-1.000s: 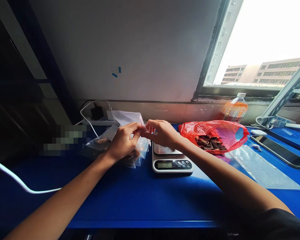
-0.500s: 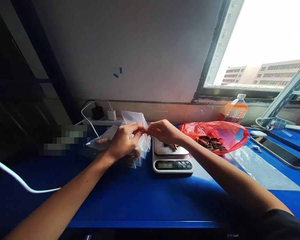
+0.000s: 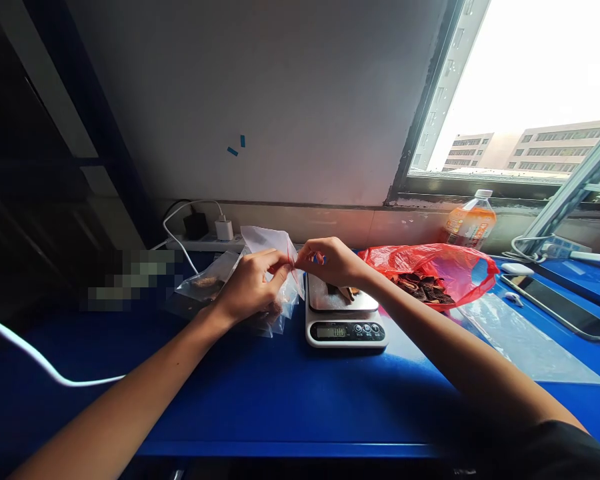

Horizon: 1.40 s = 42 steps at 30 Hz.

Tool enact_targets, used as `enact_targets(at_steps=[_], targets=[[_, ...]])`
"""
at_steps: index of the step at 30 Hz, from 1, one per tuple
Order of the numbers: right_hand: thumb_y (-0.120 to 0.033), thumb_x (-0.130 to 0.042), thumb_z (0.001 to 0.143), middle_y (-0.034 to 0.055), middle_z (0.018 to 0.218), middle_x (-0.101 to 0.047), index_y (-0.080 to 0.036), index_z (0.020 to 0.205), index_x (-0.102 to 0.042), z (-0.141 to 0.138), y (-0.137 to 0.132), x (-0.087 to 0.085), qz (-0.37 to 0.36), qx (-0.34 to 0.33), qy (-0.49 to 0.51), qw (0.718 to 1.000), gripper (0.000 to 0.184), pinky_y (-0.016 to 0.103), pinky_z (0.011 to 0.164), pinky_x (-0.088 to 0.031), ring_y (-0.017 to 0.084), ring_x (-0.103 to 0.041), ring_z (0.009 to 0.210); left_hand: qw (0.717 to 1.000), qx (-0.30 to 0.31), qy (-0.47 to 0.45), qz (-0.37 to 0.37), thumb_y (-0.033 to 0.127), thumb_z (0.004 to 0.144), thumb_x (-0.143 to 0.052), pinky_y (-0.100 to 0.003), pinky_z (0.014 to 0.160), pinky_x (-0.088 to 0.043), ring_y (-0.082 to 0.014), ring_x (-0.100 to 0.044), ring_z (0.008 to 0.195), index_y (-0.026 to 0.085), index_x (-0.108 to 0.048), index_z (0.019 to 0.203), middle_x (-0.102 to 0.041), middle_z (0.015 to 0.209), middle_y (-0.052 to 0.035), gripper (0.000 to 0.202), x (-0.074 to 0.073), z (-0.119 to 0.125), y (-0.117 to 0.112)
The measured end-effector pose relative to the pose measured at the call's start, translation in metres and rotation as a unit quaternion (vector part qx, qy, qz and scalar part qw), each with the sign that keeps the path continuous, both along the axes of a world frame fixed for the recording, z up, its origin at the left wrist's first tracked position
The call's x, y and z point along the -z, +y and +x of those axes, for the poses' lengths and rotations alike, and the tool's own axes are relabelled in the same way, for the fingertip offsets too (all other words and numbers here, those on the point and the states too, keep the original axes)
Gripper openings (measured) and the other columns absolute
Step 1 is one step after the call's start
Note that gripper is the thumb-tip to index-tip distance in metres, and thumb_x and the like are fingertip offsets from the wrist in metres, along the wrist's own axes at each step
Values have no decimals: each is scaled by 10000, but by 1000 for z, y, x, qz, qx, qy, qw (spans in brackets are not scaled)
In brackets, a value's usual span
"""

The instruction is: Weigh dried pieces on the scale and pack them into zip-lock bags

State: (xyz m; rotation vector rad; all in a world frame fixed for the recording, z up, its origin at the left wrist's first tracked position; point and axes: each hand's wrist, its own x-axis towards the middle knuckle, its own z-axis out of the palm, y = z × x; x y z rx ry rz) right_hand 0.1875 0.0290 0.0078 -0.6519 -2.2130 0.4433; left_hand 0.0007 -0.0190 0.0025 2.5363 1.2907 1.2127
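Between both hands hangs a clear zip-lock bag point(image 3: 265, 239) with a red seal line, its white top standing up behind the fingers. My left hand point(image 3: 253, 283) pinches the bag at the seal. The thumb and forefinger of my right hand point(image 3: 333, 261) are closed on the same seal line, at its right end. Below and behind my left hand lie several clear bags point(image 3: 205, 283) with brownish contents. Under my right hand stands a white digital scale point(image 3: 347, 333); dried brown pieces point(image 3: 351, 293) rest on its metal plate, partly hidden by the hand.
Right of the scale, a red plastic bag point(image 3: 473, 280) lies open with dark dried pieces point(image 3: 423, 288) inside. An orange drink bottle point(image 3: 473, 219), a phone point(image 3: 565, 307), an earbud point(image 3: 514, 299) and a flat clear bag point(image 3: 535, 343) are also there. A power strip point(image 3: 180, 244) runs along the wall.
My hands have shifted very slightly, and the top of the zip-lock bag leans a little further left. Both hands stay at the seal.
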Motion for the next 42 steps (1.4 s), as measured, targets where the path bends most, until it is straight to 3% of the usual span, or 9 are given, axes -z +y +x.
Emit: enact_targets(at_steps=[10,14,20,23,27,31,35,42], targets=[[-179,-554,811,29,748,-684,-120,785,-660,1,-6,-4,-36,-15,-11,999,123,213,634,-434,79,-566,661,1000,-25,-5,0,258,856,-501,-248,650,-447,-144,-609,683,164,-655,780,-675,749,-18,196,-2,2,-3],[-228,-550,833,44,776,-693,-116,819,-668,-5,-11,-3,-12,2,-23,1000,163,205,622,-429,81,-577,662,998,-60,-5,-13,281,859,-489,-252,606,-429,-146,-588,622,156,-656,746,-655,672,-5,238,-3,2,-6],[-268,-522,856,57,770,-687,-103,837,-659,-9,-18,-4,9,-5,-22,1000,215,209,615,-428,94,-584,665,998,-58,-12,-12,339,870,-485,-247,558,-409,-145,-578,573,157,-685,792,-632,599,12,281,-6,2,-10],[-175,-536,800,41,769,-678,-113,839,-650,-7,-21,-7,-11,-24,-27,999,136,211,621,-428,91,-569,660,999,-46,-6,-5,358,861,-509,-246,585,-420,-145,-611,604,160,-690,792,-679,664,0,277,-5,1,-9],[-74,-517,719,38,815,-673,-116,861,-655,-5,-23,-10,-52,-51,-37,997,202,224,657,-430,108,-587,717,998,-58,10,3,391,840,-534,-254,596,-417,-155,-624,624,159,-676,758,-696,693,-22,284,-1,0,-6],[-225,-550,806,29,819,-667,-129,839,-666,-5,-25,-13,-101,-59,-35,993,155,233,672,-412,115,-576,751,997,-67,18,14,398,806,-553,-250,573,-398,-148,-597,589,164,-649,715,-677,661,-18,269,0,0,-6],[-479,-580,825,8,715,-628,-124,758,-648,-8,-22,-9,-123,-56,0,991,367,219,630,-388,93,-528,666,997,-69,32,34,375,799,-555,-246,537,-370,-129,-545,529,161,-609,658,-634,593,-5,262,0,2,-7],[-500,-621,801,26,744,-635,-116,764,-633,-11,-12,0,-223,-130,90,962,386,229,675,-436,103,-570,706,999,-46,-2,14,393,816,-580,-239,572,-431,-134,-605,577,170,-651,712,-693,676,-3,257,-4,4,-10]])
